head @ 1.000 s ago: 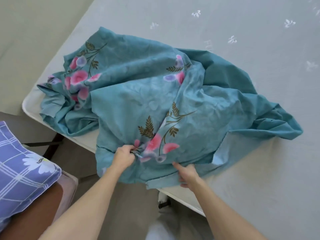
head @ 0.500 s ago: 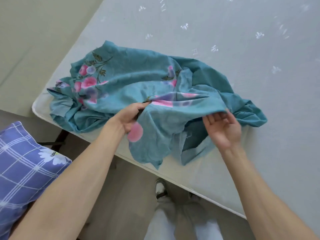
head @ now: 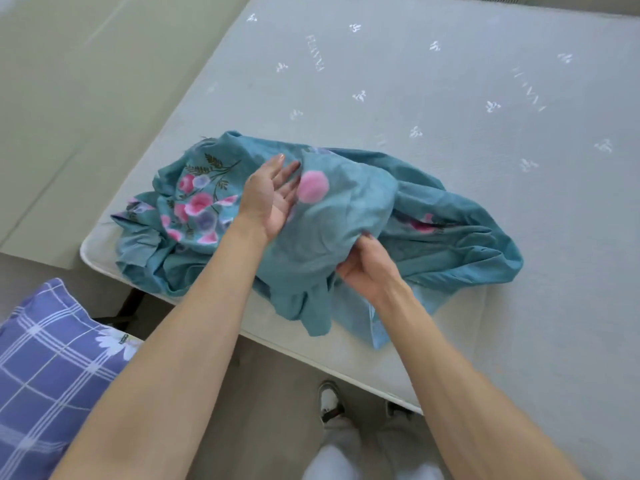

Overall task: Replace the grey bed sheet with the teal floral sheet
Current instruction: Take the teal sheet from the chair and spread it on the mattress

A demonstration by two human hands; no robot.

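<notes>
A blue plaid pillow [head: 52, 368] with a white daisy print sits at the far left, off the near corner of the mattress [head: 450, 98] and below its level. The mattress is pale grey with small white woven motifs, and no grey sheet can be made out on it. On its near corner lies the teal floral sheet [head: 346, 216], bunched in a crumpled heap, with pink and lilac flowers showing on the folds toward the mattress corner and one fold hanging over the near edge of the mattress. The left hand [head: 273, 195] rests against the heap with palm turned up and fingers spread, holding nothing. To its right, at the near edge of the mattress, the right hand [head: 367, 268] is closed around a bunch of the sheet's fabric. Below the mattress edge, a shoe [head: 329, 398] stands on the floor.
</notes>
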